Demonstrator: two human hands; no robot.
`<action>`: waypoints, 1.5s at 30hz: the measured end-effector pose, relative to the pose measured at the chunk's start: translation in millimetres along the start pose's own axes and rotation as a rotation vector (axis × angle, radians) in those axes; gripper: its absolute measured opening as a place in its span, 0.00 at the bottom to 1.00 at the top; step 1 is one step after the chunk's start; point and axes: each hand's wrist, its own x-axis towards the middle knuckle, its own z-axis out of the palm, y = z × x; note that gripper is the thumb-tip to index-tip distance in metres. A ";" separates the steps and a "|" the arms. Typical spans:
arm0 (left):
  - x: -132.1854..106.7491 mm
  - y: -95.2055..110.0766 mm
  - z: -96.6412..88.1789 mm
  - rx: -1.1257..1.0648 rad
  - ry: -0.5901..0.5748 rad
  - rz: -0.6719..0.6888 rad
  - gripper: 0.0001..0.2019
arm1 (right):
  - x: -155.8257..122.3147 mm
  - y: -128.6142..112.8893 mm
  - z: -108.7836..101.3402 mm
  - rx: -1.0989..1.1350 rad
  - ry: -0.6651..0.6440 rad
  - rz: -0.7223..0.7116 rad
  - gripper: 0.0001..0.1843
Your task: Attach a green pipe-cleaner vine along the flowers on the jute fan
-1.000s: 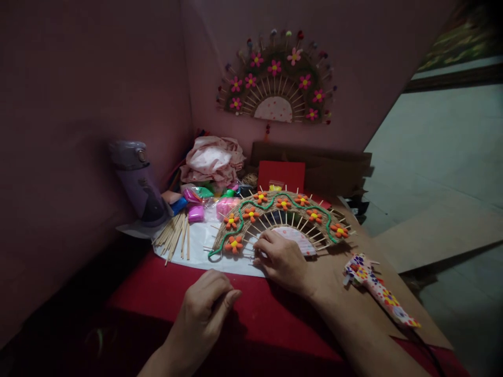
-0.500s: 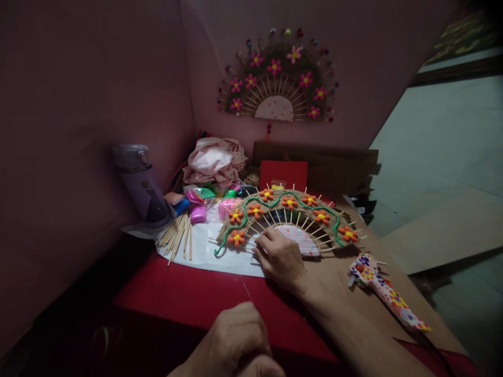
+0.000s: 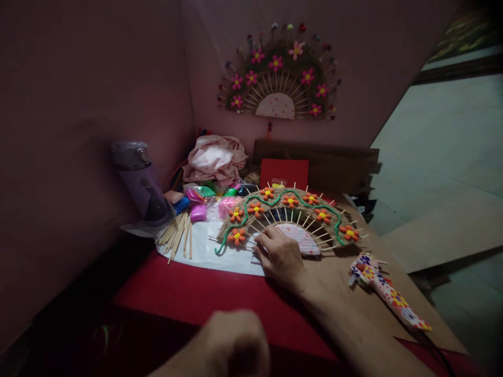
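A decorative fan (image 3: 291, 201) of twine and thin sticks lies on the table, with orange clay flowers and a wavy green strand across it. My right hand (image 3: 281, 259) has its fingers bent and pressed at the left of the fan's pale half-round base (image 3: 301, 238), partly covering it. Closer to me, my left hand (image 3: 236, 337) is curled like a fist over the table's front and smeared by motion. Its fingertips are hidden, so anything inside it does not show. To the right rests a flower-patterned glue gun (image 3: 387, 290) with a dark cord.
Thin wooden sticks (image 3: 176, 236) lie on a white sheet (image 3: 216, 259) at left. Behind them stand a purple bottle (image 3: 143, 186), coloured clay packs (image 3: 198, 212) and crumpled pink cloth (image 3: 215, 157). A similar fan (image 3: 277, 78) hangs on the wall. Brown cardboard (image 3: 338, 293) covers the table's right side.
My left hand has shifted slightly down and left and is now more blurred. My right hand and the fan hold nearly the same place.
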 end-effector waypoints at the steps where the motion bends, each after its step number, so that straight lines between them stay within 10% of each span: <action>1: 4.8 -4.6 -9.3 0.110 0.188 -0.087 0.07 | -0.2 -0.2 -0.3 0.000 0.000 0.000 0.03; 6: 26.6 -36.8 -66.5 0.457 0.731 -0.144 0.04 | -0.7 -0.1 -2.0 -0.008 -0.007 -0.013 0.05; 22: 77.6 -76.4 -115.9 0.473 0.688 -0.391 0.07 | 9.0 1.5 10.1 -0.191 0.223 -0.071 0.05; 35: 79.9 -93.5 -89.0 -0.265 0.681 -0.517 0.14 | 9.2 1.6 9.5 -0.180 0.252 -0.044 0.06; 45: 77.9 -89.5 -93.7 -0.316 0.840 -0.510 0.09 | 8.5 2.4 10.9 -0.178 0.213 -0.020 0.06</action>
